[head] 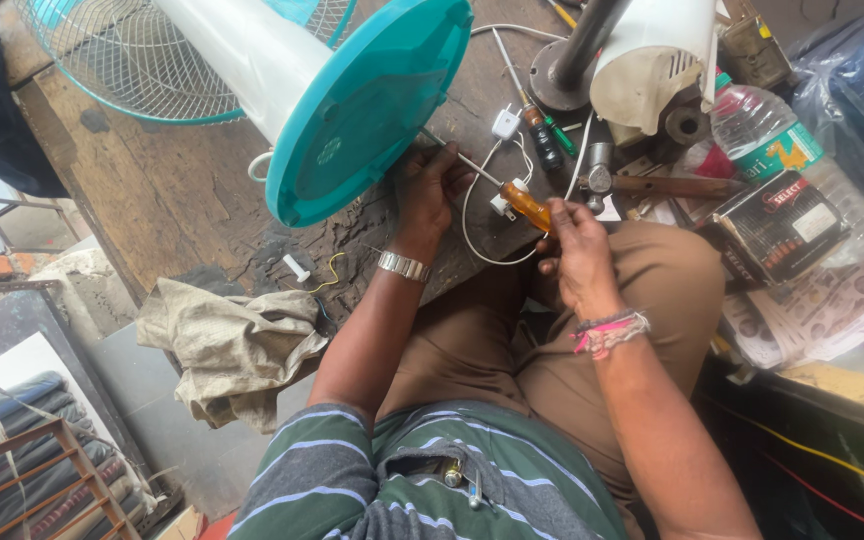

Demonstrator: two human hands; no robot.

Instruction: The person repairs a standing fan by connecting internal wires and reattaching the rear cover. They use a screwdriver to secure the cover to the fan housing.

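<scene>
— Screwdriver point(512, 193), orange handle: where's it sitting?
— Clenched in his right hand point(577, 250); shaft runs to ten o'clock, where the left hand point(425, 190) pinches it by the teal fan base point(362, 110).
— Any packaging?
— Dark box point(777, 228) at three o'clock, green-labelled bottle point(772, 140) above.
</scene>
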